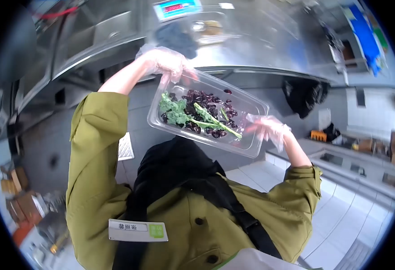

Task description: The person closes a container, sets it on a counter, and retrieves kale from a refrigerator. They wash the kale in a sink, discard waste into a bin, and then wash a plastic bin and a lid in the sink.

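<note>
A clear plastic tub hangs tilted in front of my body, off the counter. Inside it lie dark red, glossy pieces and green leafy sprigs with pale stems. My left hand, in a thin clear glove, grips the upper left rim with its fingers wrapped over the edge. On the opposite end, my right hand, gloved the same way, holds the right wall of the tub.
The steel counter runs beyond the tub. On it are a digital scale, a dark cloth and a clear container with light brown contents. A black bag hangs at the counter's right edge.
</note>
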A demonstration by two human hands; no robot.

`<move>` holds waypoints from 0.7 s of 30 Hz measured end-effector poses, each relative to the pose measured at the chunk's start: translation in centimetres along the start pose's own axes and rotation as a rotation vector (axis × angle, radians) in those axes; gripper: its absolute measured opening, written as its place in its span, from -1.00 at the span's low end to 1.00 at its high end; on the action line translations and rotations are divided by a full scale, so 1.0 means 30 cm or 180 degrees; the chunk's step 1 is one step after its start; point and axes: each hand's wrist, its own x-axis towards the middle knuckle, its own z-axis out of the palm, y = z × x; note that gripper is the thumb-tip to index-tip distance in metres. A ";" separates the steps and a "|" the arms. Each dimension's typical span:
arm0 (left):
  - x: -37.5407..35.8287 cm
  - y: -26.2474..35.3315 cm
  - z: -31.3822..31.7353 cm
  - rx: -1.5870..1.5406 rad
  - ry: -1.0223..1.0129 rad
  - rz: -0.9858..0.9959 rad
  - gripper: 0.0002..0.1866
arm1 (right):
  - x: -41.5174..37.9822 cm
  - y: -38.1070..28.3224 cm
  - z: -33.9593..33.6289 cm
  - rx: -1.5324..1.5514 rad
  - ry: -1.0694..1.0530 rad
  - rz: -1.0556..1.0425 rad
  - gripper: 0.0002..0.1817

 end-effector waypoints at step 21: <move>-1.110 -1.276 0.574 -0.6165 0.8285 0.3176 -0.91 | 1.151 -0.979 1.525 -0.1284 -0.1969 -0.0084 -0.89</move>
